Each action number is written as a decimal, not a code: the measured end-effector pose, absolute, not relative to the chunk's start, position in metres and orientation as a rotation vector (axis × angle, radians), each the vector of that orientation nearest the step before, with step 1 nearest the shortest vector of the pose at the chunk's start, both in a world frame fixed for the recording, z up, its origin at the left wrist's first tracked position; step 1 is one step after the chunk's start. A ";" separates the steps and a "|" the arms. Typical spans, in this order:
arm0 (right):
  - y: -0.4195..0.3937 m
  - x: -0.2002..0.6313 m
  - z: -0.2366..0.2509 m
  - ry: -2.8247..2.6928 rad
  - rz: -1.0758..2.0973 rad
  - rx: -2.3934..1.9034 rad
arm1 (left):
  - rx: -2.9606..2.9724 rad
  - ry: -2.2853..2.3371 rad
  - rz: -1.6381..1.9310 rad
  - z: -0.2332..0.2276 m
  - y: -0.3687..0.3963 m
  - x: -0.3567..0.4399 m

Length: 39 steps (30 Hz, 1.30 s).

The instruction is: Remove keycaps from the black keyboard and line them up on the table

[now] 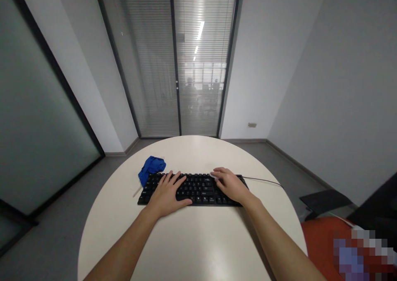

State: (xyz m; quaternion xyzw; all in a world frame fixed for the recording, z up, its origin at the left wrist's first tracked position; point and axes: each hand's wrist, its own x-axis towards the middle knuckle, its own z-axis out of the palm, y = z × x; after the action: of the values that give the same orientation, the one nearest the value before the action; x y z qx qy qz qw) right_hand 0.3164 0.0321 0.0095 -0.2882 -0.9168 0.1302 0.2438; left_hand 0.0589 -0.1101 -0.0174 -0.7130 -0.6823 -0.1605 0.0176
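Both my left hand (167, 192) and right hand (228, 184) rest flat and ungripping on the keyboard (192, 188), whose cable (263, 180), seemingly loose rightward, could snag and drag it.

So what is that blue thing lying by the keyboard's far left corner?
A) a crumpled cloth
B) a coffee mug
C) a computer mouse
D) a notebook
A: the blue cloth lies crumpled on the round table, at the far left corner of the keyboard, beyond the left hand.
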 end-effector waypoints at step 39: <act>0.023 0.302 0.011 -2.479 0.395 -0.683 | -2.248 -2.104 -0.472 -0.015 -0.111 0.059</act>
State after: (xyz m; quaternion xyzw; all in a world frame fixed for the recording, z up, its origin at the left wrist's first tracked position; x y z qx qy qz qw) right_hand 0.3016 0.0231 0.0114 -0.2532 -0.9184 0.1462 0.2665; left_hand 0.0591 -0.1112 -0.0150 -0.7217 -0.6752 -0.1516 0.0133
